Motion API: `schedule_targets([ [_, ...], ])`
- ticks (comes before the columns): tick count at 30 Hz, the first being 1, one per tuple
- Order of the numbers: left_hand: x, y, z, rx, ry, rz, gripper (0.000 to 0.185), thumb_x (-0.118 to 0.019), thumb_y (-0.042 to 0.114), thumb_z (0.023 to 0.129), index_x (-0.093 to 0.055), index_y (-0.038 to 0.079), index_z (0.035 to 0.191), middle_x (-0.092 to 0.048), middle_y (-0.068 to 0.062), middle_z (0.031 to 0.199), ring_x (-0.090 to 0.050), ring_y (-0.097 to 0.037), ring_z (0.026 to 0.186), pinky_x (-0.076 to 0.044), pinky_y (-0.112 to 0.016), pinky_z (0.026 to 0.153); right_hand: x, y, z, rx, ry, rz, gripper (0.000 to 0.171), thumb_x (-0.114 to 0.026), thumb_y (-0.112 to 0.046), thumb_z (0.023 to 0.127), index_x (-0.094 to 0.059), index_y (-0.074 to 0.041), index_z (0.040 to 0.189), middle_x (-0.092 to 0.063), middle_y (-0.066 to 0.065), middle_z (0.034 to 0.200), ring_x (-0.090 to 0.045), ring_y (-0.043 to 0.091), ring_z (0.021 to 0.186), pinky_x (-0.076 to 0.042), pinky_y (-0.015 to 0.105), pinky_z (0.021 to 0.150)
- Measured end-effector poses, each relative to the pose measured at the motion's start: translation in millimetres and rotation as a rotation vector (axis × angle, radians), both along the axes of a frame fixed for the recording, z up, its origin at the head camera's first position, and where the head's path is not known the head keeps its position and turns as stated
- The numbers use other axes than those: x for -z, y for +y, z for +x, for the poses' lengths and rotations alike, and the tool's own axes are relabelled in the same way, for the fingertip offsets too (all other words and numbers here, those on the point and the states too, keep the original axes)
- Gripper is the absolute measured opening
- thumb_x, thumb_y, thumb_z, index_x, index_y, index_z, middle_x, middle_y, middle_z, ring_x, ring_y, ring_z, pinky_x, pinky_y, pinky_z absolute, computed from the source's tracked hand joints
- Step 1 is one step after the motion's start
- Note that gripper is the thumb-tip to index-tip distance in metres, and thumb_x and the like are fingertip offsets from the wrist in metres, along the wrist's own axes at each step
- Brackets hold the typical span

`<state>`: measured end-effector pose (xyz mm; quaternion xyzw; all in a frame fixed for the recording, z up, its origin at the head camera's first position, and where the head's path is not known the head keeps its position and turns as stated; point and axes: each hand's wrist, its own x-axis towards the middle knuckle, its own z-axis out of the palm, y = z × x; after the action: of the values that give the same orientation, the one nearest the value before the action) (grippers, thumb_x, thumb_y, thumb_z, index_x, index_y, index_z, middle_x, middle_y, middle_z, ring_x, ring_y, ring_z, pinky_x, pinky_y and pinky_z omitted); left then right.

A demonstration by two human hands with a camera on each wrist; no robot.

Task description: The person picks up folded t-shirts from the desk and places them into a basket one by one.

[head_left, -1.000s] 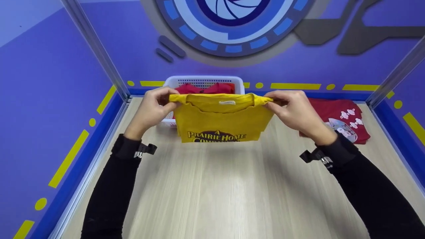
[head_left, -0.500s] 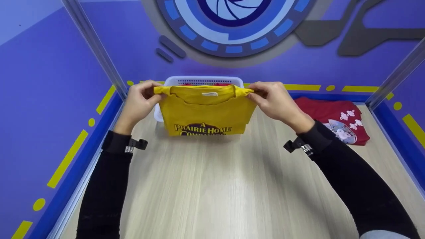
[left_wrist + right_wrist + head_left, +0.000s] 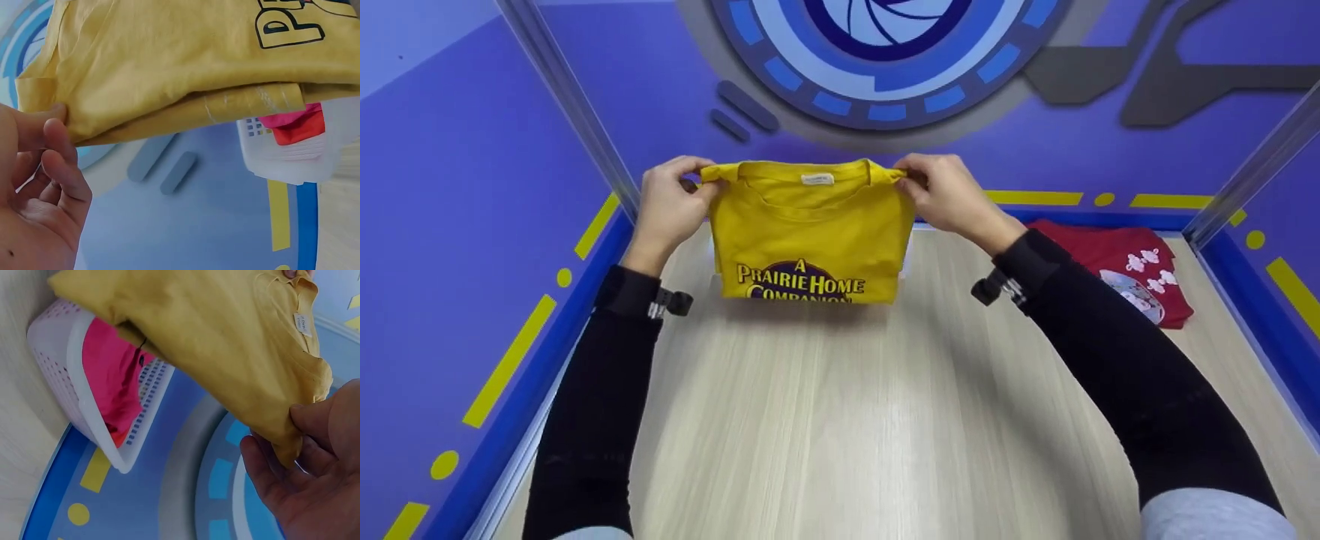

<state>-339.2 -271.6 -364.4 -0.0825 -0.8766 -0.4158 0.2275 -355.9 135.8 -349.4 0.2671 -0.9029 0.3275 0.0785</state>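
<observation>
Blue-purple wall [image 3: 652, 60] behind, pale wood-grain table [image 3: 825, 412] below. Yellow shirt [image 3: 810, 232], folded, round-necked, hangs aloft, hiding most of a white basket [image 3: 76, 374] from the head view. Left hand [image 3: 667, 202] and right hand [image 3: 952, 195] each pinch a shoulder corner. Dark-and-yellow chest print [image 3: 801, 283] reads "A Prairie Home Companion", last word clipped by the bottom fold. White neck label [image 3: 817, 179]: lettering too small.

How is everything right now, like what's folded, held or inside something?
Yellow shirt: folded, held up.
Left grip: pinching the yellow shirt.
Right grip: pinching the yellow shirt too.
Basket: uncovered.
Pink garment: inside the basket, partly hidden.
Red garment: folded, lying on the table.
</observation>
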Motion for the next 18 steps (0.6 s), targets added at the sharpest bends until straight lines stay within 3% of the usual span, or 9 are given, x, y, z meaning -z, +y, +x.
schedule_targets([
  [8, 3.7, 2.3, -32.0, -0.020, -0.202, -0.030, 0.026, -0.071, 0.018, 0.105, -0.080, 0.011, 0.128, -0.073, -0.012, 0.119, -0.069, -0.010, 0.065, -0.058, -0.019, 0.060, 8.8, -11.9, -45.1, 0.035, -0.045, 0.056, 0.028, -0.057, -0.012, 0.114, -0.075, -0.003, 0.134, -0.077, 0.020, 0.127, -0.072, 0.034, 0.109, -0.061, 0.047, 0.094],
  [14, 11.1, 8.5, -52.9, -0.026, -0.360, -0.095, 0.031, -0.068, 0.023, 0.110, -0.074, 0.010, 0.137, -0.071, -0.013, 0.125, -0.074, -0.014, 0.079, -0.062, -0.023, 0.068, 26.7, -18.4, -68.7, 0.069, -0.095, 0.099, 0.031, -0.057, -0.011, 0.113, -0.075, 0.000, 0.136, -0.076, 0.024, 0.133, -0.072, 0.037, 0.115, -0.062, 0.049, 0.098],
  [18, 18.6, 12.2, -66.3, -0.039, -0.390, -0.158, 0.032, -0.067, 0.023, 0.111, -0.074, 0.009, 0.138, -0.076, -0.014, 0.124, -0.075, -0.019, 0.085, -0.061, -0.027, 0.072, 39.9, -21.6, -77.8, 0.103, -0.117, 0.116, 0.032, -0.057, -0.012, 0.113, -0.076, 0.000, 0.136, -0.077, 0.024, 0.132, -0.073, 0.036, 0.112, -0.061, 0.047, 0.095],
])
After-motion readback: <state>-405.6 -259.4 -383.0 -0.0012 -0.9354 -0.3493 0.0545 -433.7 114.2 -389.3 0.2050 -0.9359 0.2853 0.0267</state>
